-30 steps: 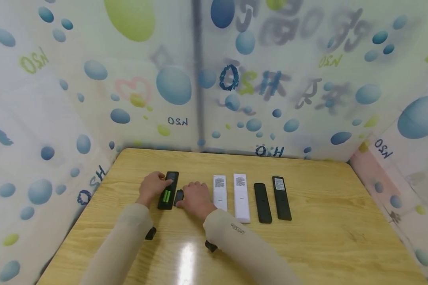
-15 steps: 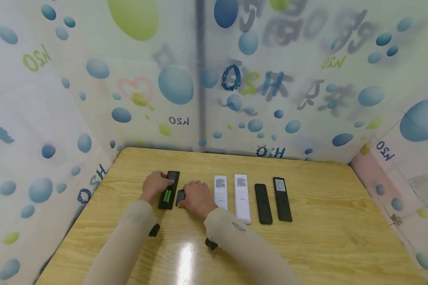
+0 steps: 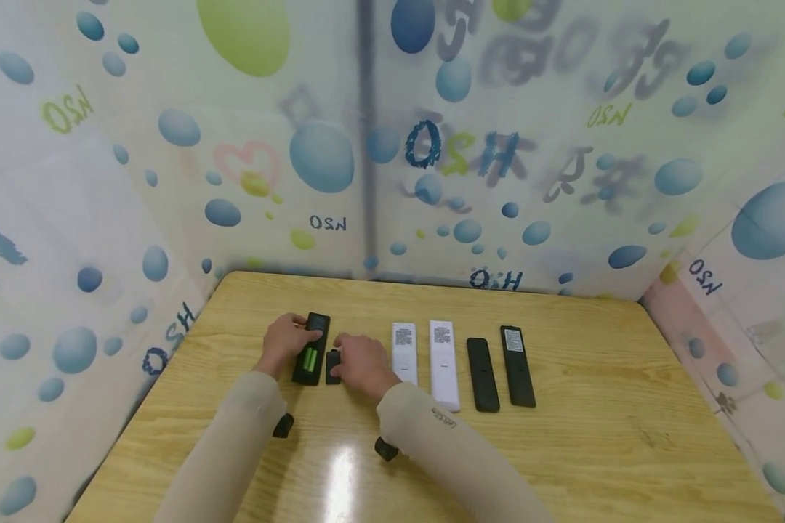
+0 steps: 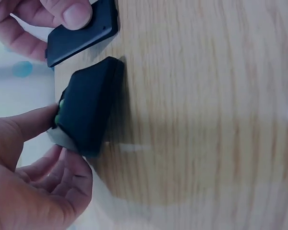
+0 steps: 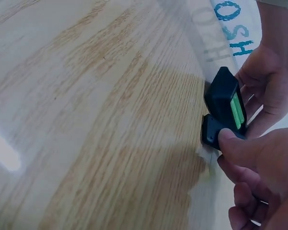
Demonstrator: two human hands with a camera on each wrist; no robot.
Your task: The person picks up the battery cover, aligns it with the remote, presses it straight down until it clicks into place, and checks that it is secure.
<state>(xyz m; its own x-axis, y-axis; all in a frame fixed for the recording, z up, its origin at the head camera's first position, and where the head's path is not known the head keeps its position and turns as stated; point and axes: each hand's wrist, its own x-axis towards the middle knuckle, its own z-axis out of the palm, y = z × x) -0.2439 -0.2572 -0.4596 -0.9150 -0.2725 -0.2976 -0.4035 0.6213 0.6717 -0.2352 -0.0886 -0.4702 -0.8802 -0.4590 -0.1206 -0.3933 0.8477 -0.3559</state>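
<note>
A black remote control (image 3: 306,378) lies back up at the left of the row, its battery bay uncovered and green batteries (image 3: 310,359) inside. My left hand (image 3: 284,343) grips its far part, thumb over the back and fingers along the left side. Just right of it, my right hand (image 3: 365,365) pinches a small black battery cover (image 3: 333,369). In the left wrist view the right thumb (image 4: 78,16) presses on the cover's face, with other fingers at its far end. The right wrist view shows the cover (image 5: 210,130) close beside the open bay.
Two white remotes (image 3: 403,354) (image 3: 443,370) lie back up to the right of my right hand. Farther right are two black remotes (image 3: 482,374) (image 3: 518,370), one with a white label. The wooden table (image 3: 595,436) meets a patterned wall (image 3: 419,232) at the back.
The battery cover has shifted slightly right, away from the remote, and lies straighter. My right fingers have changed position around it. My left hand keeps its hold on the remote.
</note>
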